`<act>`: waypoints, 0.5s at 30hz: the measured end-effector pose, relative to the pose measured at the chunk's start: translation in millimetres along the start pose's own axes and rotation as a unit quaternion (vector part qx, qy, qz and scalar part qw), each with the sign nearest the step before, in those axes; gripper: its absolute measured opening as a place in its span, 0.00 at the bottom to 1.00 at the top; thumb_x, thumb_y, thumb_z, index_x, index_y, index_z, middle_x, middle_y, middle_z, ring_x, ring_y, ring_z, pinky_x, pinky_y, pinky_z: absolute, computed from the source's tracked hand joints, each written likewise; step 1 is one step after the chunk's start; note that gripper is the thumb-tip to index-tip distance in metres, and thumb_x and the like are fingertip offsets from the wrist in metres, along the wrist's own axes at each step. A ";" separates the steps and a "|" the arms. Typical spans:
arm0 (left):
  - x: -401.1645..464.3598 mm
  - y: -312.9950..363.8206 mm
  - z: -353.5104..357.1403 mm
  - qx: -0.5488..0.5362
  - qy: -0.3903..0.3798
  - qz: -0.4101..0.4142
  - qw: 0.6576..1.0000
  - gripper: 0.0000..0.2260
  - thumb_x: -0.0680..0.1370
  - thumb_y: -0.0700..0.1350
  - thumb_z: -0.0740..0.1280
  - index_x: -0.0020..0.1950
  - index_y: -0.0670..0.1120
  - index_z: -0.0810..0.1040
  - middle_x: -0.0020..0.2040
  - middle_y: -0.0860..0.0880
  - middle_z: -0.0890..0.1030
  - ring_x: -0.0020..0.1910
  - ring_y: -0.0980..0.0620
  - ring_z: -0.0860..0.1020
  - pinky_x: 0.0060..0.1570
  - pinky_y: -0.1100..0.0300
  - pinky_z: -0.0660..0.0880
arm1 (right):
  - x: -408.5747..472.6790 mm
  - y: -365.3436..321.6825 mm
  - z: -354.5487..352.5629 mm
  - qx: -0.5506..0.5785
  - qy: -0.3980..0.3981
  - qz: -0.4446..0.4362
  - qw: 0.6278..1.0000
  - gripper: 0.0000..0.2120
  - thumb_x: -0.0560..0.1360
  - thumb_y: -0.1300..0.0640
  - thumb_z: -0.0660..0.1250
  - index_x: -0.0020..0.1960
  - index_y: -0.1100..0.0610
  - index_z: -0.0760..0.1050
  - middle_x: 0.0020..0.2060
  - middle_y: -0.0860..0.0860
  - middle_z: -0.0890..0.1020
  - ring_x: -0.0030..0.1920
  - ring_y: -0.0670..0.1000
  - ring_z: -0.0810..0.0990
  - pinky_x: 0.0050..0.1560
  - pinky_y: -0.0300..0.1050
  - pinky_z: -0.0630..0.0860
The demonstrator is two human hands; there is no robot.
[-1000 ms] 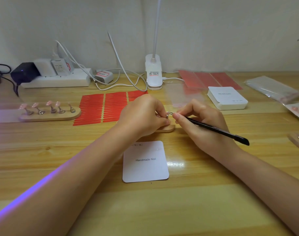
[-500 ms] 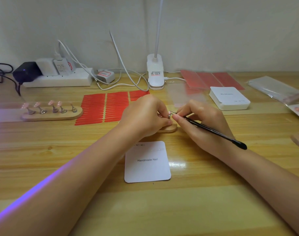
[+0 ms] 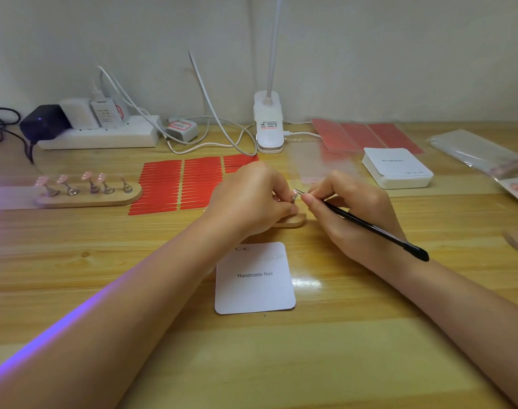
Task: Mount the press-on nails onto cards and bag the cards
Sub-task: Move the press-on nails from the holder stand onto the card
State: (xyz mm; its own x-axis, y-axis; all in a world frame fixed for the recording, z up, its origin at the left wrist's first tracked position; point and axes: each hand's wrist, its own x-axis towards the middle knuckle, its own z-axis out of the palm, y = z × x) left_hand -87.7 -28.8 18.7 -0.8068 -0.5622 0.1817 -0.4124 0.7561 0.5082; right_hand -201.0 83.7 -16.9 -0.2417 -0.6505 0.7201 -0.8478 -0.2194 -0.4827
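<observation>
My right hand (image 3: 355,214) pinches the black tweezers (image 3: 370,227) pen-style, thumb and index closed near the tip. The tips sit on a small press-on nail (image 3: 295,196); I can't tell whether they have it clamped or just touch it. My left hand (image 3: 251,199) has its fingers curled down, pinching the little metal post under that nail. The post stands on a small wooden stand (image 3: 291,221), mostly hidden under my left palm.

Step, as I judge it: lifting one nail off its holder. Nothing is mounted yet. The blank card (image 3: 254,278), printed "Handmade Nail", lies flat at 6 o'clock from my hands, just beside them, bare.

Next move probably needs a gentle peel off the post with the left hand bracing the stand, then a carry down to the card. The nail is tiny and curved, so too much squeeze could flick it away.

Supplies around:
- Red adhesive tabs (image 3: 181,184) at 10 o'clock, partly under my left hand.
- Second wooden stand (image 3: 89,196) at 9 o'clock, well apart; some posts carry pink nails.
- Stack of cards (image 3: 398,168) at 2 o'clock.
- Clear bags (image 3: 476,152) farther out at 2 o'clock.
</observation>
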 end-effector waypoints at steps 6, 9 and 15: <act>0.2 0.2 -0.6 0.001 -0.001 -0.007 1.000 0.12 0.71 0.51 0.72 0.31 0.57 0.72 0.32 0.60 0.71 0.41 0.55 0.72 0.40 0.60 0.66 | 0.6 -3.5 0.4 -0.049 0.014 -0.033 0.998 0.09 0.73 0.62 0.67 0.37 0.67 0.74 0.33 0.57 0.80 0.34 0.60 0.80 0.35 0.56 0.77; 0.5 0.8 -0.6 0.004 -0.004 -0.009 1.000 0.13 0.71 0.51 0.73 0.30 0.57 0.71 0.32 0.60 0.72 0.40 0.54 0.72 0.40 0.60 0.66 | 1.1 -5.2 0.8 -0.062 0.026 -0.036 0.997 0.09 0.73 0.63 0.67 0.37 0.67 0.74 0.32 0.59 0.79 0.34 0.61 0.79 0.34 0.56 0.77; 0.1 1.0 -0.9 0.003 -0.002 -0.011 1.000 0.11 0.71 0.51 0.72 0.32 0.57 0.72 0.32 0.60 0.72 0.41 0.54 0.71 0.40 0.60 0.66 | 1.2 -4.8 -0.2 -0.055 0.038 -0.002 0.998 0.10 0.74 0.61 0.66 0.38 0.67 0.74 0.32 0.57 0.78 0.35 0.57 0.79 0.37 0.53 0.77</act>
State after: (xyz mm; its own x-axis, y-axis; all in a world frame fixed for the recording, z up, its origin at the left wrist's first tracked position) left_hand -87.9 -28.4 19.9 -0.7994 -0.5773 0.1663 -0.4330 0.7455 0.5067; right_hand -197.4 84.1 -13.6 -0.2691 -0.5925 0.7593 -0.8949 -0.1376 -0.4245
